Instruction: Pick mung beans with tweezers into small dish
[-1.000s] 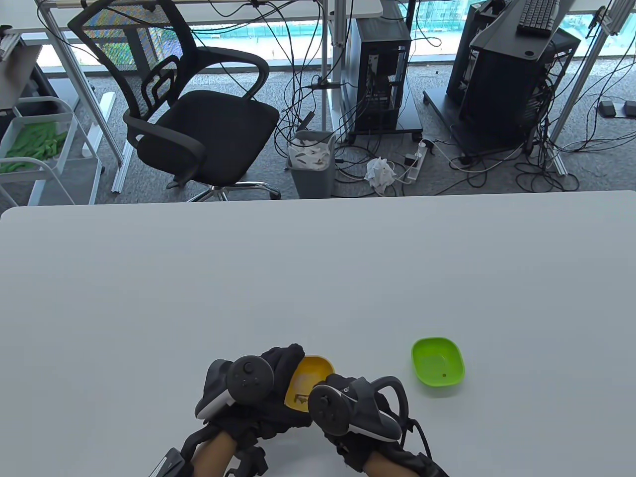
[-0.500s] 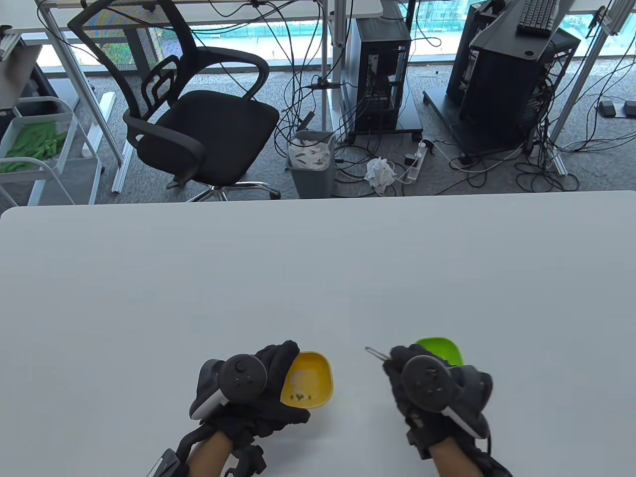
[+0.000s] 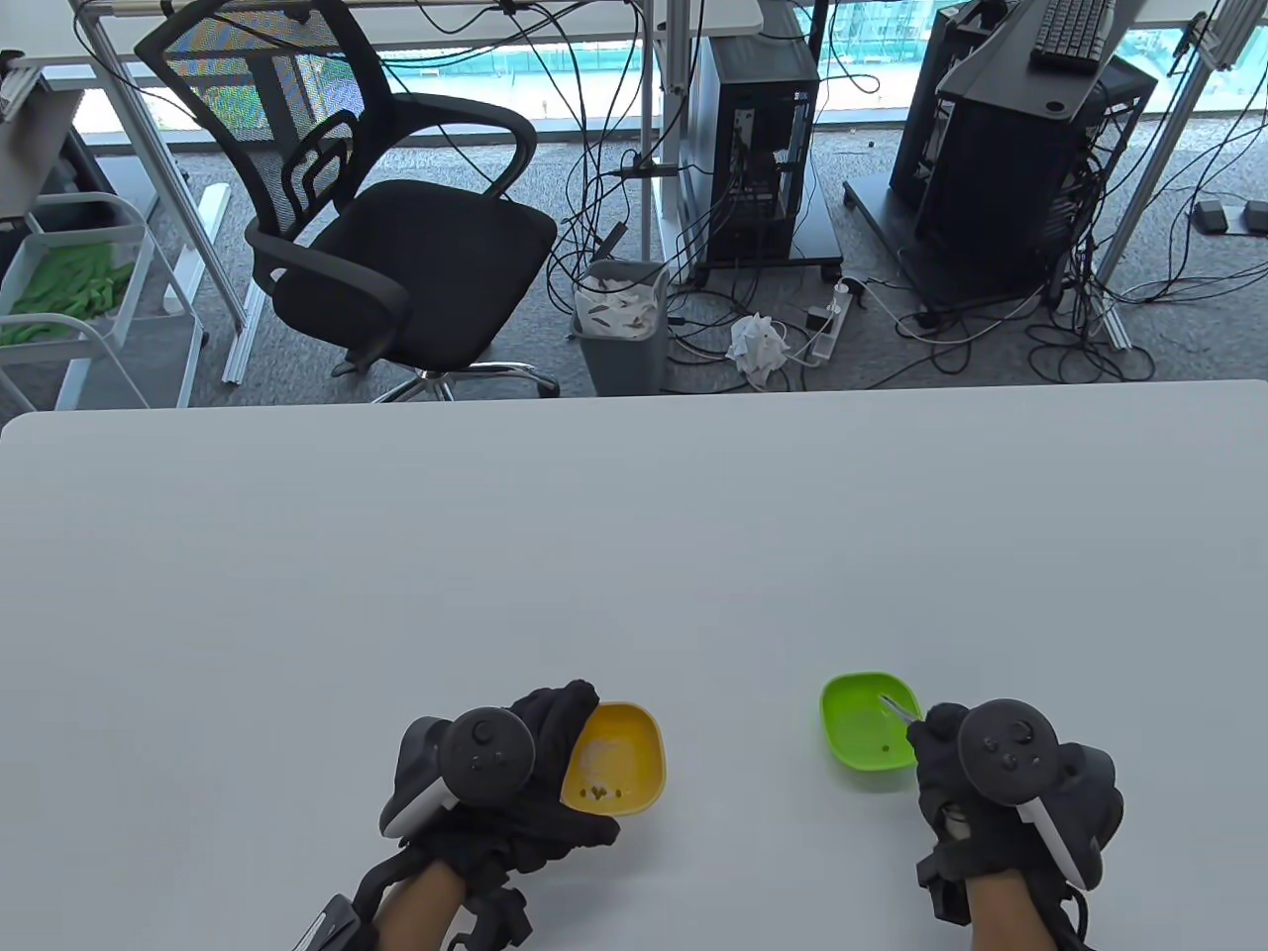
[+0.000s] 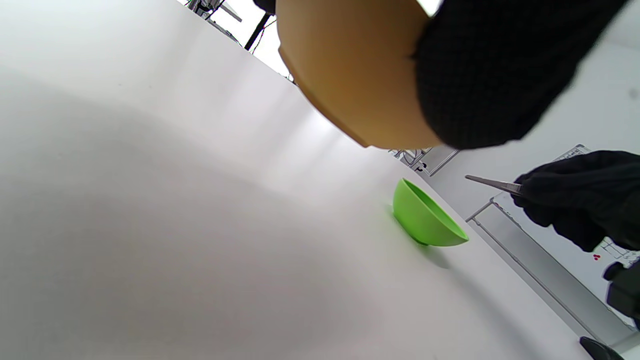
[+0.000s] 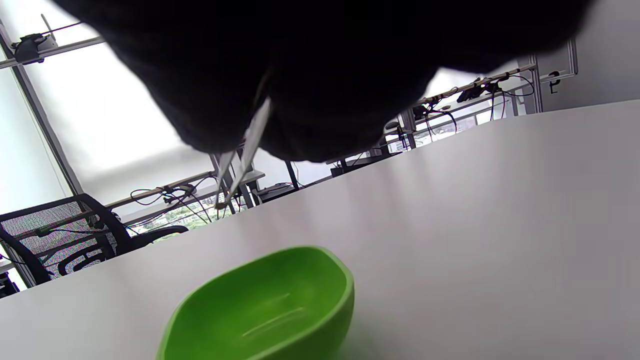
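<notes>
A: Where were the dishes on the table (image 3: 634, 555)?

B: Both sat close to the near edge. The yellow dish (image 3: 616, 761) was a little left of the middle, and the green dish (image 3: 870, 734) lay to its right, well apart from it.

A: What was the left hand (image 3: 515, 783) doing?

B: It gripped the yellow dish, with its fingers (image 4: 495, 70) curled around the dish's left side. In the left wrist view the dish's underside was lifted off the table, tipped toward the near edge. A small cluster of beans (image 3: 598, 792) lay at the near side of the dish's bowl.

A: And the right hand (image 3: 1001, 783)?

B: It was just to the right of the green dish, nearer the table's near edge. Its fingers (image 4: 565, 195) were closed around the tweezers (image 3: 897, 706), pinching them near the handle end.

A: Where did the tweezers point?

B: Their tips hung over the green dish, above its right part, clear of the bowl. The two prongs (image 5: 240, 165) were slightly apart near the hand and met at the tips. Something small seemed to sit between the tips, but I couldn't tell if it was a bean.

A: Anything inside the green dish?

B: One dark speck (image 3: 886, 749) lay on its floor, most likely a bean.
</notes>
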Available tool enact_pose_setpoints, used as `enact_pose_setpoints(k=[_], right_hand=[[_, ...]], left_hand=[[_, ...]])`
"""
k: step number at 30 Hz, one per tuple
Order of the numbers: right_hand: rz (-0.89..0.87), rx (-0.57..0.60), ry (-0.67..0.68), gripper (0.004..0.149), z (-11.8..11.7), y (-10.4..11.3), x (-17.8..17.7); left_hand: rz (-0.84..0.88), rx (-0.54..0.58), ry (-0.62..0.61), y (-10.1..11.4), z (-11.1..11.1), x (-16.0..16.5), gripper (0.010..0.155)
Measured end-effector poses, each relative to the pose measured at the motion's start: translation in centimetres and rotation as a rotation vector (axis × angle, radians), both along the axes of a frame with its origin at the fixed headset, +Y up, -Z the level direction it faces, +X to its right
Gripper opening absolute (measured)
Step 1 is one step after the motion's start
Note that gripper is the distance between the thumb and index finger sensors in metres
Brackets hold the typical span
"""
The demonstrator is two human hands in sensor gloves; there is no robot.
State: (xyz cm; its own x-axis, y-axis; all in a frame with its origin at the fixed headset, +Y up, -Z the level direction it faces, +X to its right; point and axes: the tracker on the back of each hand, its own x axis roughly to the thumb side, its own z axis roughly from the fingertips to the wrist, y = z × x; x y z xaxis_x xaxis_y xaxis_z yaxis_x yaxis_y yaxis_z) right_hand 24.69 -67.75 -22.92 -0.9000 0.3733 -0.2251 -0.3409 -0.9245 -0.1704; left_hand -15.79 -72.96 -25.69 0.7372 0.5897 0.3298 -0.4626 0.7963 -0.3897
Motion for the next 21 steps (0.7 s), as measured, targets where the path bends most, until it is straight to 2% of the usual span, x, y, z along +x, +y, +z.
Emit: enact_pose_setpoints(k=[21], right_hand=[[-0.046,-0.016,-0.012,0.037,-0.15,-0.94,0.46]], left_hand=[[0.005,-0.009,-0.005,-0.15,0.01,0.24,0.118]])
